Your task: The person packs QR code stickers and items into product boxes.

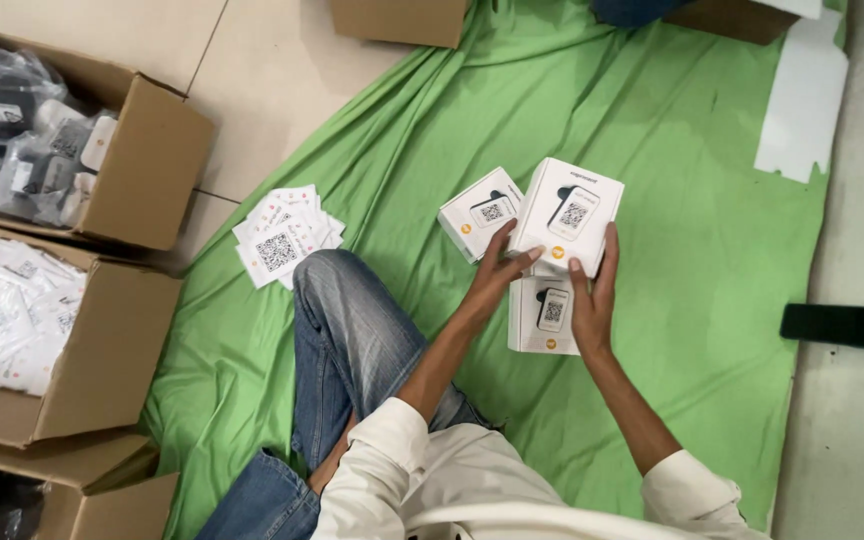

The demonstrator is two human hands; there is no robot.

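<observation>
Both my hands hold a small white product box (pixel 566 213) with a device picture on its lid, a little above the green cloth (pixel 672 200). My left hand (pixel 498 272) grips its left edge and my right hand (pixel 592 295) grips its near right edge. A second white box (pixel 478 213) lies just left of it on the cloth. A third white box (pixel 542 318) rests underneath, between my wrists.
A fanned pile of white printed cards (pixel 282 235) lies by my bent knee (pixel 337 300). Open cardboard cartons (pixel 137 160) of bagged devices and a carton (pixel 102 350) of packets stand at the left. A black phone (pixel 838 325) lies on the floor at the right.
</observation>
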